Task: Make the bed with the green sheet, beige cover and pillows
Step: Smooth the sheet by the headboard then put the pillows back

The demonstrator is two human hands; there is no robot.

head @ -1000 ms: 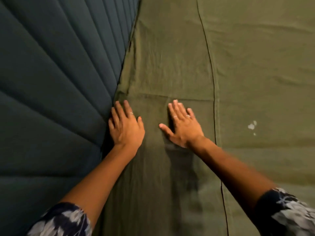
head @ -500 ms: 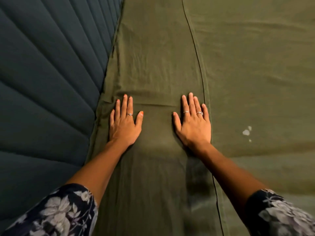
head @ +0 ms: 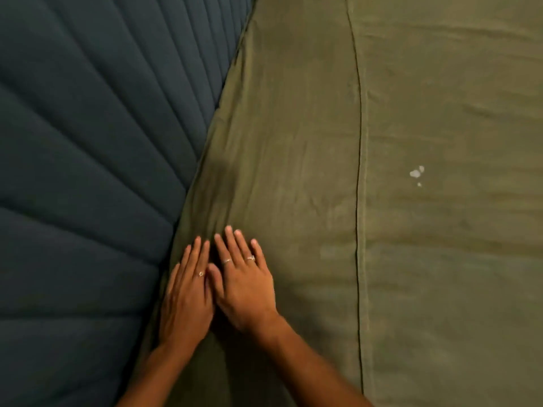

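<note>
Landmark: quilted headboard (head: 88, 171), dark blue, takes the whole left side.

Green sheet (head: 293, 127) is spread flat from the headboard's edge out to the right, its border running along that edge. A stitched hem line (head: 359, 201) runs lengthwise well right of the headboard. Small pale spots (head: 416, 172) sit further right, past the hem.

Change: half a second ago the hands lay flat and well apart in the strip between headboard and hem. Now they've closed in side by side, thumbs touching or overlapping, hard against the headboard edge.

Left hand (head: 185, 301): flat on the sheet, fingers straight and together, just beside the headboard.
Right hand (head: 246, 289): flat, fingers straight and slightly spread, on the far side of the left hand from the headboard. Neither grips anything.

Read: looks like smoothing or pushing the sheet border toward the headboard gap. Sheet stage only. Faint creases remain. Beige cover and pillows not in view.
</note>
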